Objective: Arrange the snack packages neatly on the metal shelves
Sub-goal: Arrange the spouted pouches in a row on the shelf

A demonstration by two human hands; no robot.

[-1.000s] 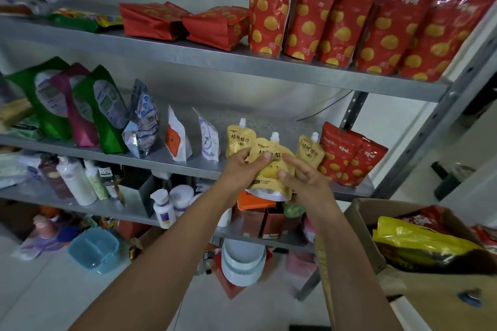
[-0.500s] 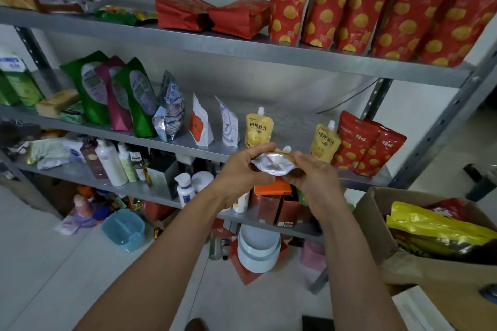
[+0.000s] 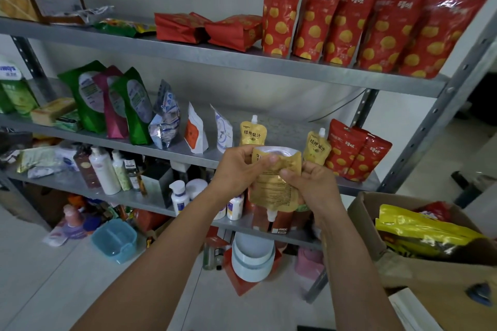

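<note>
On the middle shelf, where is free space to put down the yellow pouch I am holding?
Bare middle shelf shows between the left yellow pouch and the right yellow pouch. Beyond them it is crowded: white pouches leftward, red bags rightward.

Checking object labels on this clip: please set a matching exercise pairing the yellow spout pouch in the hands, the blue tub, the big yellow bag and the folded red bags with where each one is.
Things:
1. yellow spout pouch
2. blue tub
3. big yellow bag
4. folded red bags

Places:
A. on the floor
B. lying flat on the top shelf
C. spout down, gripped by the left hand and right hand
D. in the cardboard box

Pairs: 1-C, 2-A, 3-D, 4-B
</note>
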